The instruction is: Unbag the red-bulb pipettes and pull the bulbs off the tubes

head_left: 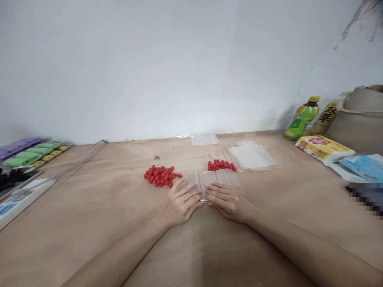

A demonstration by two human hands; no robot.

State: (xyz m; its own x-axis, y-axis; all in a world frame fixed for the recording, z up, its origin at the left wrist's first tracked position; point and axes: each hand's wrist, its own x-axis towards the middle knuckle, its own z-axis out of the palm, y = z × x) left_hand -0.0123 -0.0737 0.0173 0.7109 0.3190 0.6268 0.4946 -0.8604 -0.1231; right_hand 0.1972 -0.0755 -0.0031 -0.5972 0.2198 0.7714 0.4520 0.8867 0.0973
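Clear thin tubes (196,178) lie side by side in a row at the middle of the table. My left hand (182,200) rests palm down over their left part, and my right hand (226,199) over their right part. Both hands have their fingers stretched out, with the fingertips a small gap apart. Beside my left hand is a pile of red rubber bulbs (160,176). Behind the row, more red bulbs (221,164) sit on clear tubes. What lies under my palms is hidden.
Clear plastic bags (253,155) lie at the back right, another bag (205,140) by the wall. A green bottle (302,118), yellow packet (324,147), blue packet (365,168) and dark phone (366,195) stand or lie right. At left are a cable (80,161) and power strip (24,199).
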